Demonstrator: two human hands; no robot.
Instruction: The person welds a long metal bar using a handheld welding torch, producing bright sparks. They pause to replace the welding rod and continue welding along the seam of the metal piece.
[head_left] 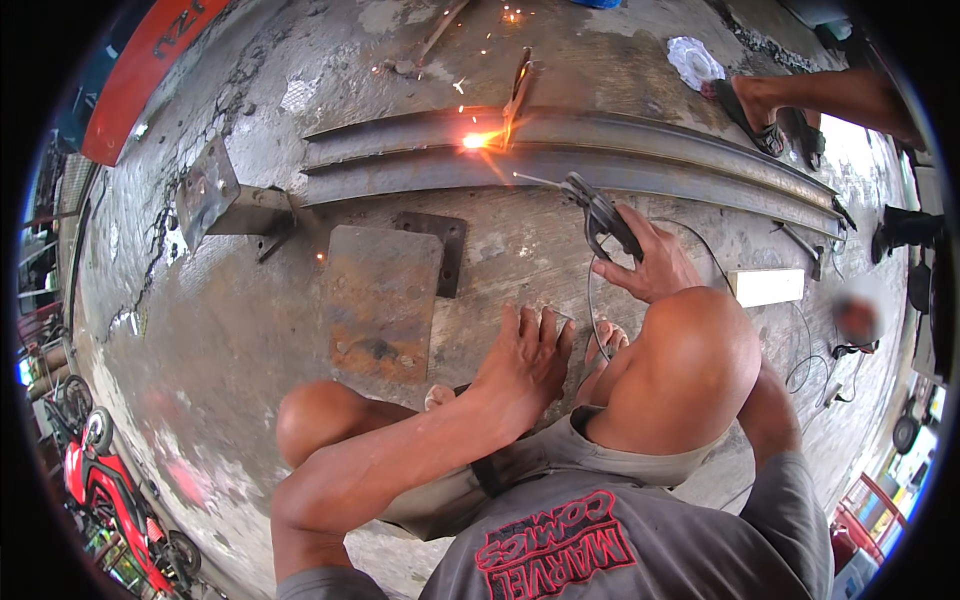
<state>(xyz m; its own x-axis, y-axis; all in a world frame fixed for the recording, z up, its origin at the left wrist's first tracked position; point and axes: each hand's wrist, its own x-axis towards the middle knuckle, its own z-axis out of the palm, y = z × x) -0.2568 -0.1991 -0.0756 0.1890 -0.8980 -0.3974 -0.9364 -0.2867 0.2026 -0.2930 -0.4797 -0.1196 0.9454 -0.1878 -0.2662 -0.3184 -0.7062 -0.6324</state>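
Note:
My right hand [655, 262] grips a dark welding electrode holder [606, 218], with a thin electrode [540, 181] pointing left from its jaws. The electrode's tip is near a long steel beam [620, 175], where a bright orange glow [480, 140] burns and sparks fly. A narrow, upright metal piece [516, 95] stands at the glow, lit orange. My left hand [525, 360] is low between my knees, fingers curled down. A thin edge shows by its fingertips, but what it holds is hidden. A rusty steel plate [380, 300] lies to its left.
Another plate with holes [452, 255] lies partly under the rusty one. A steel post with an end plate [240, 205] is at left. A hammer [802, 245], a white block [766, 287] and cables [715, 258] lie at right. Another person's foot [755, 110] is at upper right.

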